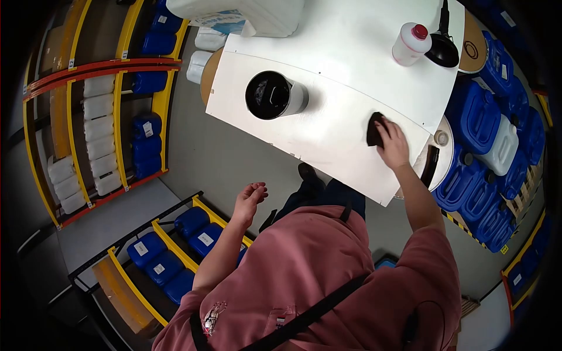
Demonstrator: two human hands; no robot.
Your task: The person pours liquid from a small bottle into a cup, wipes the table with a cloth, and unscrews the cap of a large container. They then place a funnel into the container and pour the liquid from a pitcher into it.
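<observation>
On the right part of the white table board (339, 140), my right hand (393, 143) presses its fingers on a dark, folded piece that looks like a cloth (374, 130). The hand covers part of it. My left hand (250, 199) hangs in the air in front of the board, away from everything on it, its fingers curled together and nothing visible in them. A cylindrical container with a black inside (268, 95) and a white outer wall stands left of the cloth. Farther back are a white bottle with a red cap (411, 44) and a black funnel (443, 51).
A large white jerrycan (275, 17) stands at the back left of the table. Drum tops show beneath its edges, one with a black-handled brush (430, 167). Blue canisters (477, 114) are stacked on a pallet at right. Racks with canisters (99, 120) stand at left.
</observation>
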